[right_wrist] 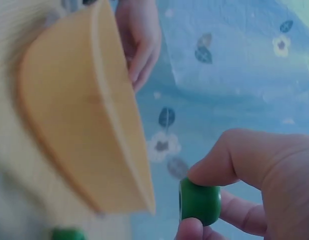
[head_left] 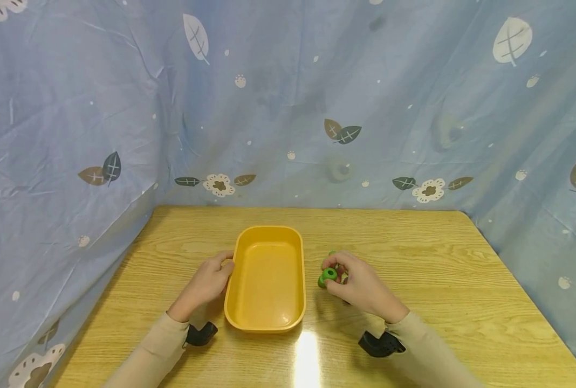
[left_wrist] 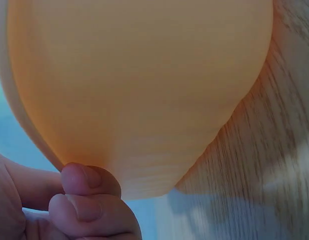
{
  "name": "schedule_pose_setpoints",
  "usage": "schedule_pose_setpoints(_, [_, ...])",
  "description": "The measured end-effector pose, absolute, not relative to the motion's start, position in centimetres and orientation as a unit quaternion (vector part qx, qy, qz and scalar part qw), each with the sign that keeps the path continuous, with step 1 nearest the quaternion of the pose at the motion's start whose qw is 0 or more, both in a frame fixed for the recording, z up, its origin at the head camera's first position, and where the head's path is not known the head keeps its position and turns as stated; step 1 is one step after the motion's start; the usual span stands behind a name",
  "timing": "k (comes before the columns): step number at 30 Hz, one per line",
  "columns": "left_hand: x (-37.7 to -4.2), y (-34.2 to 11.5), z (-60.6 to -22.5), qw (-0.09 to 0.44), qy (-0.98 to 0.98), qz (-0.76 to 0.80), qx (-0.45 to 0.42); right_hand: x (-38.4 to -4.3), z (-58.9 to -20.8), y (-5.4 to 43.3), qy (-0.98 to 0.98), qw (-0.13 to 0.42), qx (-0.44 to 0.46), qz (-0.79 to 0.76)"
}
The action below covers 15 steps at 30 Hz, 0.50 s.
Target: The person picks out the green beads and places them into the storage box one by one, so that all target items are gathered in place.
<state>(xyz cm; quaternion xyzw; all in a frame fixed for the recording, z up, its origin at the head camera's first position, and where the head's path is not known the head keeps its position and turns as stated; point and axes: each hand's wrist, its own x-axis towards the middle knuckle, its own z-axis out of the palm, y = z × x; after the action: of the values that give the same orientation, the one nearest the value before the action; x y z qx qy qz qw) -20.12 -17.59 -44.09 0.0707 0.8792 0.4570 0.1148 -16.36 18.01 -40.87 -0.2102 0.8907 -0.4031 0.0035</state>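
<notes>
A yellow rectangular tray (head_left: 266, 330) with rounded corners stands on the table, nothing lying in it. My left hand (head_left: 207, 284) holds its left rim, and two fingertips lie against the tray's wall (left_wrist: 159, 90) in the left wrist view. To the right of the tray, my right hand (head_left: 361, 283) pinches a green bead (right_wrist: 200, 202) between thumb and fingers. A dark hole shows in the bead's end. Another green bead (right_wrist: 68, 234) lies on the table below. More green and small dark bits beneath the right hand are partly hidden by it.
The wooden table (head_left: 414, 253) carries all of this. A blue cloth (head_left: 278, 108) printed with leaves and flowers hangs behind it and along both sides. Black camera straps (head_left: 382, 344) sit at both wrists.
</notes>
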Motion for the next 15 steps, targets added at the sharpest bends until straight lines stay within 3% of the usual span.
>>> schedule_pose_setpoints(15, [-19.8,-17.1,-44.2,0.105,0.881,0.457,0.068,-22.4,-39.3,8.5,0.878,0.067,-0.245,-0.406])
